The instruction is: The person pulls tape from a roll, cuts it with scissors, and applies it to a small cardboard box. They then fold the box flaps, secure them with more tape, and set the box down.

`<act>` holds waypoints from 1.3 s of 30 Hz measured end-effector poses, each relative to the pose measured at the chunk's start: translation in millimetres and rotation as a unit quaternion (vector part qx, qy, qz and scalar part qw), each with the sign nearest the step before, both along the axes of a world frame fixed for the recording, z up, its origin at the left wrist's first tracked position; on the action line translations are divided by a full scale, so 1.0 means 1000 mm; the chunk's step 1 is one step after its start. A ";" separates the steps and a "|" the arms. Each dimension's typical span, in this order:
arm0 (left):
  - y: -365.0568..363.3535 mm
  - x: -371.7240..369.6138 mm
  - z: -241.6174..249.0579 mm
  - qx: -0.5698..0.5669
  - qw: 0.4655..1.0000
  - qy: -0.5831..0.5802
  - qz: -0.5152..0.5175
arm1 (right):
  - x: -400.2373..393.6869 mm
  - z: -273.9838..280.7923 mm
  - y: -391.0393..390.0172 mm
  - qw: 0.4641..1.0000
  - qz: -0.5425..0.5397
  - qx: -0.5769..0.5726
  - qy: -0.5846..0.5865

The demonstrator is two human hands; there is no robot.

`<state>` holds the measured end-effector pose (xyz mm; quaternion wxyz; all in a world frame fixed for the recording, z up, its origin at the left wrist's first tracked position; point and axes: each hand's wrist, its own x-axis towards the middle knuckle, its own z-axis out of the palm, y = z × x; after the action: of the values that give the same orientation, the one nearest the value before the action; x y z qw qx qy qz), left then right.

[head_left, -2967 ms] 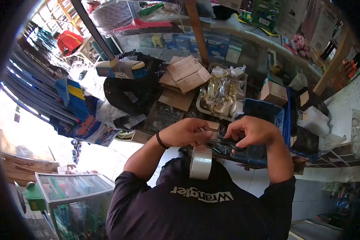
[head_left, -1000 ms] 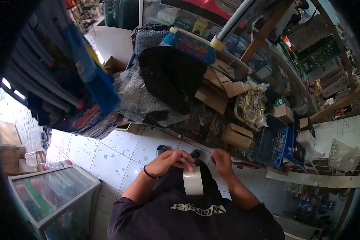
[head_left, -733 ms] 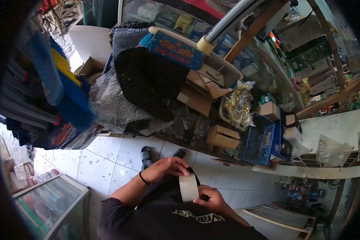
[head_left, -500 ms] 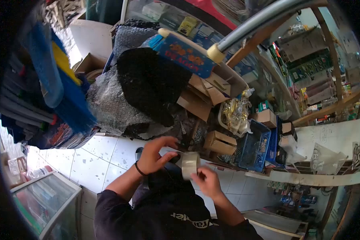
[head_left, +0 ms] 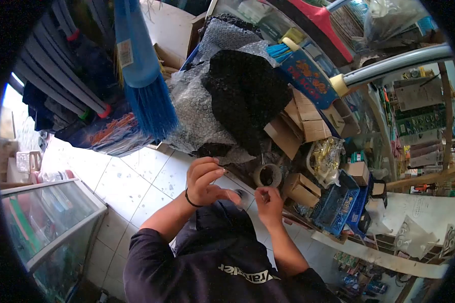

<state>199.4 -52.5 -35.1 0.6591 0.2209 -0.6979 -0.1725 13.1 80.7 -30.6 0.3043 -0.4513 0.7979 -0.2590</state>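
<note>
My left hand point(head_left: 203, 178) and my right hand point(head_left: 269, 204) are raised in front of my dark shirt, both with fingers pinched. A short strip of clear tape point(head_left: 235, 192) seems stretched between them. The roll of clear tape point(head_left: 267, 175) is just above my right hand, at the edge of the cluttered counter; I cannot tell whether it rests there or hangs from the strip. A black band circles my left wrist.
Above my hands lie bubble wrap point(head_left: 194, 113) and a black mesh bundle point(head_left: 247, 93). A blue broom point(head_left: 144, 81) hangs at upper left. Small cardboard boxes point(head_left: 301, 189) and a blue basket point(head_left: 338, 208) stand to the right. A glass cabinet point(head_left: 45, 222) stands at lower left.
The roll has moved from between my hands up to the counter's edge. My hands have drawn apart with a strip between them. The view has swung left and up.
</note>
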 end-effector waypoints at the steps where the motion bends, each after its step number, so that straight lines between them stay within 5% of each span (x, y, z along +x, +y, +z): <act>1: 0.002 0.000 -0.001 0.013 0.999 -0.021 -0.022 | 0.003 0.000 0.009 0.988 -0.025 0.014 -0.150; 5: 0.019 -0.005 -0.014 0.047 0.987 -0.101 -0.114 | 0.028 0.028 0.013 0.847 -0.024 0.051 -0.529; 16: 0.030 -0.007 -0.015 0.096 0.956 -0.206 -0.187 | 0.025 0.020 0.014 0.826 -0.006 0.095 -0.555; 27: 0.038 -0.078 0.000 0.066 0.931 -0.215 -0.288 | -0.026 0.031 0.049 0.831 -0.062 0.002 -0.553; 32: 0.053 -0.106 0.011 0.060 0.928 -0.270 -0.251 | -0.060 0.030 0.061 0.822 -0.048 -0.016 -0.567; 35: 0.072 -0.129 0.020 0.091 0.929 -0.286 -0.217 | -0.087 0.048 0.070 0.883 -0.053 -0.068 -0.461; 37: 0.083 -0.143 0.020 0.150 0.921 -0.309 -0.186 | -0.130 0.099 0.085 0.793 -0.059 -0.255 -0.551; 39: 0.095 -0.155 0.023 0.211 0.905 -0.340 -0.142 | -0.180 0.135 0.106 0.741 -0.008 -0.461 -0.488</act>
<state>43.9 42.3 -12.6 0.2885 0.2988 -0.8508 -0.3218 -167.2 187.2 104.4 0.4048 -0.3416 0.3266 -0.7828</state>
